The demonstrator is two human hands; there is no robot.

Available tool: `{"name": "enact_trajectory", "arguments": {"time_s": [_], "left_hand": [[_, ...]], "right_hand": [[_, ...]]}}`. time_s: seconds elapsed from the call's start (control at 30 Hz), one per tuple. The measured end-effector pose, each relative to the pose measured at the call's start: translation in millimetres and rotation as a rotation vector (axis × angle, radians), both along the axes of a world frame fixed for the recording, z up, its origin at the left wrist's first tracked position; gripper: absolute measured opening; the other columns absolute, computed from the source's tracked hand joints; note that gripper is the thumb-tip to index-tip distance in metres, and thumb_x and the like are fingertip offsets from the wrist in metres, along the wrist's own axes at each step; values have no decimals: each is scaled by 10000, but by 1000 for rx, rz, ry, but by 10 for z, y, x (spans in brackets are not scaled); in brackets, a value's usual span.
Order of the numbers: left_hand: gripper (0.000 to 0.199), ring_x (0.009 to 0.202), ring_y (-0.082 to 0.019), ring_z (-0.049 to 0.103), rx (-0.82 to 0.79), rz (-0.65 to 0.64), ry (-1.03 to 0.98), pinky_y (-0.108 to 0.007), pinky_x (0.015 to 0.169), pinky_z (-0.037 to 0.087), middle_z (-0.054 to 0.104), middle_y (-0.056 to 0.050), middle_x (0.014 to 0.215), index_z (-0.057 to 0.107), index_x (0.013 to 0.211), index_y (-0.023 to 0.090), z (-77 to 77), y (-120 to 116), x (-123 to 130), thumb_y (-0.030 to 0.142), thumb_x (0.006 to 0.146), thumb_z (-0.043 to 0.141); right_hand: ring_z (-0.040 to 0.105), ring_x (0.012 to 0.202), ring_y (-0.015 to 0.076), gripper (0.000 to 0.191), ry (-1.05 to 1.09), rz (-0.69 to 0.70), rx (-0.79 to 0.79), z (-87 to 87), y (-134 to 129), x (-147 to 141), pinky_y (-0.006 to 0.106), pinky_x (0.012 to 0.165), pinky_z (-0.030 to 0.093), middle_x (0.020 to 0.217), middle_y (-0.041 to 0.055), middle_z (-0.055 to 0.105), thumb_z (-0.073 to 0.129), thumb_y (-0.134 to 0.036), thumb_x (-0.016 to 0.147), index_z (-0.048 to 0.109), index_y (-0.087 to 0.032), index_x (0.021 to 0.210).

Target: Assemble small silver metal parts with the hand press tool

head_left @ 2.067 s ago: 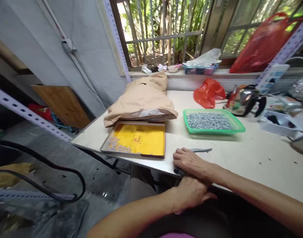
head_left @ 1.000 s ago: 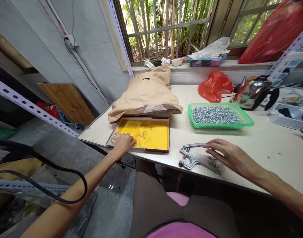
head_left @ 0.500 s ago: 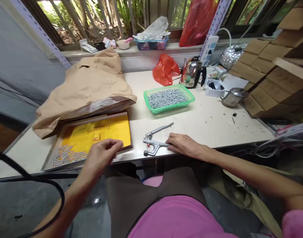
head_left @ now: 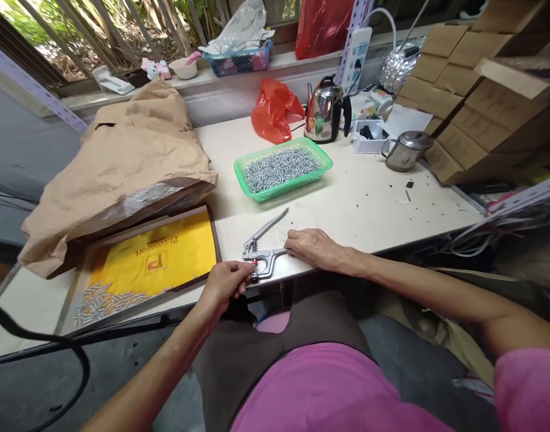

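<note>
My right hand is closed round the lower handle of grey metal snap-fastener pliers, which rest at the table's front edge. The upper handle stands raised, with a coil spring beneath it and a red part at the jaw. My left hand is pinched at the jaw's open side; whatever lies between its fingertips is too small to make out. Left of it is a shallow tray with a yellow printed sheet and a heap of small metal pins. Behind the pliers, a green basket holds many similar small metal pieces.
A large brown paper sack overlaps the tray's back. Farther back are a red plastic bag, a kettle, a white box and a lidded metal cup. Stacked cartons stand at right. A black cable hangs front left.
My left hand has moved right from above the tray to the pliers' jaw. My right hand stays on the lower handle. The camera view has shifted slightly.
</note>
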State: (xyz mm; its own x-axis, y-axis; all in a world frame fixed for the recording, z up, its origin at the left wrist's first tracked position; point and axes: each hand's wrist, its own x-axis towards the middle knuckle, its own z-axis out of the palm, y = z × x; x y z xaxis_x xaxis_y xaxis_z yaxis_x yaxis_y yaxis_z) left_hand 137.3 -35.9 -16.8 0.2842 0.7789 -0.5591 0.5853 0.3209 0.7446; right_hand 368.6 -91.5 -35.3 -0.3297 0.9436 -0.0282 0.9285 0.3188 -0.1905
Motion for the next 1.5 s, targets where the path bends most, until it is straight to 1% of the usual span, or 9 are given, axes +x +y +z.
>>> {"name": "enact_trajectory", "arguments": {"time_s": [0.27,0.5,0.63,0.73,0.87,0.97,1.1,1.27,1.5], "left_hand": [[410,321,-40,310,-110,-95,54,-187,364,183,445,52,357,553,561,162,14,153,-4,530,553,734],[425,326,-44,310,-85,-267,93,-202,377,191,439,41,347,515,477,168,55,222,38,530,597,703],[401,331,-53,341,-119,-244,111,-198,373,230,463,42,363,541,520,164,31,191,20,519,591,714],[396,335,-51,357,-133,-211,89,-190,372,253,475,45,379,549,552,158,6,149,0,513,598,718],[394,340,-55,383,-115,-169,78,-184,369,267,486,45,392,562,587,151,-16,107,-11,509,603,723],[394,340,-54,391,-117,-148,77,-181,369,270,483,48,391,553,583,153,-7,91,-7,505,608,728],[389,337,-54,390,-114,-148,88,-180,368,271,477,52,388,549,582,154,10,82,-6,499,617,726],[385,344,-60,404,-104,-146,84,-184,372,277,491,50,408,565,605,152,-24,80,-16,504,611,722],[428,344,-81,400,-72,-154,99,-210,396,292,481,39,396,522,582,177,-25,47,-14,571,635,681]], "right_hand": [[488,711,123,226,18,3,-16,-8,-4,16,280,600,259,941,64,613,423,-193,959,638,-140,913],[510,736,138,230,15,-12,-30,17,-9,-8,280,608,282,949,73,609,415,-197,959,636,-145,926],[528,767,147,232,33,-29,-57,57,-31,-13,272,632,320,965,83,603,419,-219,964,637,-141,941],[544,872,174,247,100,-8,-55,101,-18,47,276,719,383,1046,101,590,473,-326,958,628,-148,1030],[431,1183,318,624,79,38,35,127,141,164,424,930,389,1383,192,428,630,-542,822,514,-133,1279],[312,1289,397,824,12,113,-19,134,322,204,520,984,341,1482,219,308,684,-609,731,445,-121,1350],[340,1255,392,854,-14,165,-77,139,497,200,540,979,325,1403,198,401,704,-630,680,457,-147,1339],[425,1123,335,917,-1,157,-69,114,565,182,472,925,349,1266,175,474,727,-634,635,429,-137,1346],[450,1043,310,649,-54,134,-101,194,477,125,428,859,357,1173,168,497,686,-595,720,576,-109,1137]]}}
